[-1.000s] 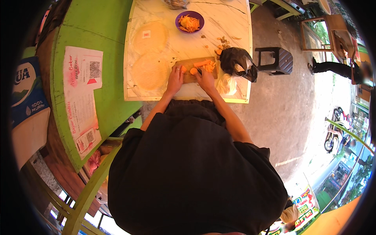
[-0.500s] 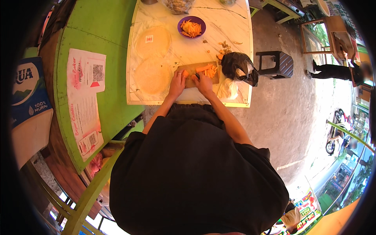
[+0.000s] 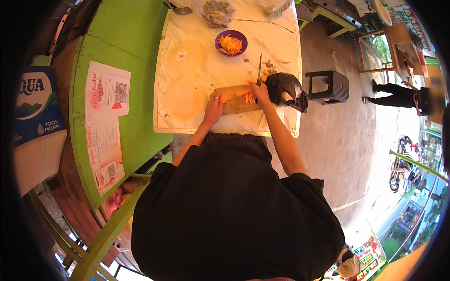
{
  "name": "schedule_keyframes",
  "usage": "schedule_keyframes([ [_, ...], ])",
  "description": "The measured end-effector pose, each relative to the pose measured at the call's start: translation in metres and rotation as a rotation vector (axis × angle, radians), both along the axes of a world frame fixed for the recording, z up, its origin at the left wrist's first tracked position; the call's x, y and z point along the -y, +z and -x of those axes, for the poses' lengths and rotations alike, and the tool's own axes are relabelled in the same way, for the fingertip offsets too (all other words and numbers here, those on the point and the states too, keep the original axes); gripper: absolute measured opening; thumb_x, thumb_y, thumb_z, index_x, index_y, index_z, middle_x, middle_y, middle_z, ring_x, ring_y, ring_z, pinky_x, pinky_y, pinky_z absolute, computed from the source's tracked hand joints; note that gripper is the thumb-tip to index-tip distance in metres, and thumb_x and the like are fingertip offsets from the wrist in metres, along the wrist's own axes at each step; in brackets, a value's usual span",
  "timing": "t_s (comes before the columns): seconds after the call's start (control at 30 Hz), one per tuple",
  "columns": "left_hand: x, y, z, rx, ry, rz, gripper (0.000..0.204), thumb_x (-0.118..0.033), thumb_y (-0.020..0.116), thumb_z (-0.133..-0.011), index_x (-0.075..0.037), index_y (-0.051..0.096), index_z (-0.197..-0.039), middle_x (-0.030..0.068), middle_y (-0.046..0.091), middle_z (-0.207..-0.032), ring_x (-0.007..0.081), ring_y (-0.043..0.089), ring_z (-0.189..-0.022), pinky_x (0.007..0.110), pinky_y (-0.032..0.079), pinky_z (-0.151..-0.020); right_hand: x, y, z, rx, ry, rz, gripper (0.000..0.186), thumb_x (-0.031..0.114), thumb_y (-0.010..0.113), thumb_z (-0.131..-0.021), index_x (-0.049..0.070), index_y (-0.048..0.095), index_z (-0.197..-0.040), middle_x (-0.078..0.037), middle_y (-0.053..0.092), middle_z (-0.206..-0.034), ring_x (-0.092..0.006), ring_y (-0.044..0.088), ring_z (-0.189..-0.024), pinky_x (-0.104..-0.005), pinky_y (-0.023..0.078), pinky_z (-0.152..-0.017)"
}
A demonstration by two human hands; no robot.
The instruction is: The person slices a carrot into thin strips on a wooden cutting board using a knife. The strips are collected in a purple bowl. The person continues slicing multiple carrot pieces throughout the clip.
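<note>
My right hand (image 3: 260,92) grips a knife (image 3: 260,68) beside the right end of a wooden cutting board (image 3: 234,108), its blade pointing to the far side of the table. At the board's left part, the fingers of my left hand (image 3: 214,107) are closed on an orange carrot piece (image 3: 224,98). Another carrot piece (image 3: 242,92) lies across the board's right half, with cut carrot sticks (image 3: 249,99) under and beside it, partly hidden by my right hand. Farther off, a purple bowl (image 3: 244,43) holds more carrot sticks.
Carrot scraps (image 3: 268,68) lie near a black plastic bag (image 3: 287,89) at the table's right. Flat round pale stacks (image 3: 185,58) in clear wrap cover the left. A full clear bag (image 3: 216,14) stands at the back. A dark stool (image 3: 335,86) and a person (image 3: 398,93) are right of the table.
My right hand has moved right from the board's middle to its right end, and the knife's blade now shows pointing away. My left hand stays on its carrot piece.
</note>
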State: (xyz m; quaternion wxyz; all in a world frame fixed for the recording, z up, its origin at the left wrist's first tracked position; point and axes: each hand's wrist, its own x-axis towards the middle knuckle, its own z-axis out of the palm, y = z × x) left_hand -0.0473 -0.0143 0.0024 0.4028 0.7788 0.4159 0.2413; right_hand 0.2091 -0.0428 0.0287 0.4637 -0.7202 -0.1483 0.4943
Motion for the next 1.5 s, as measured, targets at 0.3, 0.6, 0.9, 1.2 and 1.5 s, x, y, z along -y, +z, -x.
schedule_keyframes([
  [0.3,0.001,-0.002,0.001,0.018,-0.014,-0.053,0.035,-0.017,0.056,-0.105,0.003,0.057,-0.134,0.0211,0.054,-0.126,0.0406,0.062,-0.109,0.045,0.052,-0.094,-0.033,-0.007,-0.029,-0.405,-0.367,-0.060,0.021,0.019,0.058,-0.104,-0.001,0.058,-0.109,0.003,0.032,-0.064,-0.0098,0.031,-0.052,-0.0316,0.031,-0.049],
  [0.6,0.001,-0.005,0.003,0.023,-0.037,-0.063,0.037,-0.014,0.062,-0.100,0.002,0.059,-0.134,0.0202,0.055,-0.124,0.0394,0.061,-0.109,0.044,0.051,-0.093,0.020,0.002,0.015,-0.036,0.124,-0.047,0.025,0.030,0.058,-0.105,0.006,0.056,-0.109,0.002,0.043,-0.066,-0.0093,0.043,-0.052,-0.0294,0.039,-0.047],
  [0.9,0.004,-0.004,0.001,-0.080,-0.080,-0.138,0.044,-0.025,0.079,-0.088,0.001,0.064,-0.119,0.0189,0.059,-0.114,0.0386,0.058,-0.107,0.046,0.048,-0.093,0.097,0.001,0.075,0.378,0.435,-0.154,0.050,0.046,0.056,-0.105,-0.002,0.065,-0.095,-0.009,0.053,-0.066,-0.0178,0.053,-0.058,-0.0355,0.045,-0.057],
  [1.2,0.012,0.006,0.010,-0.059,-0.048,-0.131,0.038,-0.028,0.080,-0.086,-0.001,0.066,-0.108,0.0156,0.062,-0.108,0.0357,0.059,-0.102,0.045,0.047,-0.089,0.128,0.012,0.080,0.469,0.437,-0.060,0.052,0.040,0.051,-0.107,-0.005,0.071,-0.092,-0.024,0.072,-0.082,-0.0433,0.069,-0.080,-0.0469,0.053,-0.074],
  [1.5,0.017,0.003,0.022,-0.057,-0.046,-0.206,0.035,-0.026,0.076,-0.090,-0.001,0.066,-0.112,0.0176,0.062,-0.104,0.0371,0.059,-0.099,0.044,0.046,-0.089,0.126,0.004,0.086,0.463,0.530,-0.033,0.051,0.039,0.052,-0.106,-0.006,0.074,-0.093,-0.025,0.069,-0.074,-0.0398,0.070,-0.075,-0.0457,0.053,-0.073],
])
